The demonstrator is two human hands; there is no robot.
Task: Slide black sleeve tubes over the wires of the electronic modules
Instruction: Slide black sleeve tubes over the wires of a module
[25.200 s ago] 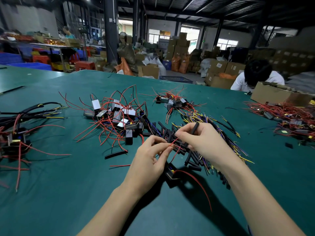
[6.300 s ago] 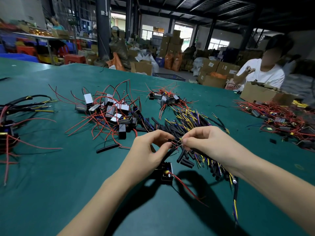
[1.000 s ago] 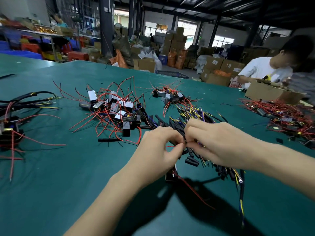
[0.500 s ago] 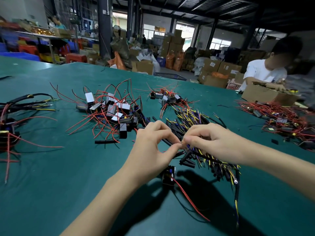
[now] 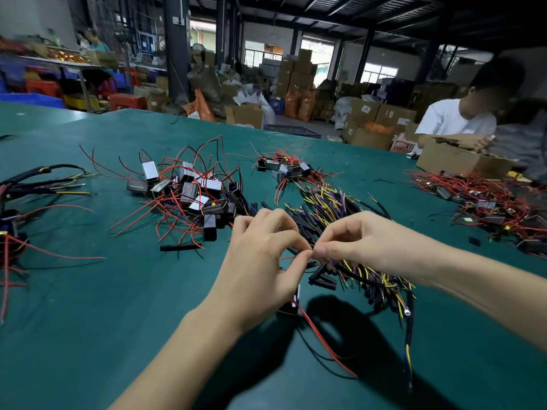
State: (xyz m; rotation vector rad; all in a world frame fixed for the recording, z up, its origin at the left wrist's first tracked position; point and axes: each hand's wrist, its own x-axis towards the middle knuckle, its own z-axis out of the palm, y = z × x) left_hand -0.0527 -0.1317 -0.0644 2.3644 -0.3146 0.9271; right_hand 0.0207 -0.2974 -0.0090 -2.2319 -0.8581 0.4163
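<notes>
Green worktop [image 5: 88,321] carrying several wire heaps. Centre left: pile of boxed electronic modules [image 5: 189,187] trailing red wires; behind it, a smaller module cluster [image 5: 284,168]. Centre right: heap of black sleeve tubes [image 5: 322,214] mixed with yellow and purple leads, partly covered by both hands. Far right: cardboard box [image 5: 461,161], with a seated person in a white shirt [image 5: 453,119] behind it. Left hand [image 5: 263,261] and right hand [image 5: 364,241] meet fingertip to fingertip, each pinching something small; what they pinch is hidden. A black module [image 5: 291,303] hangs under the left hand, its red wire [image 5: 322,341] trailing toward the viewer. One loose tube [image 5: 177,247] lies apart.
</notes>
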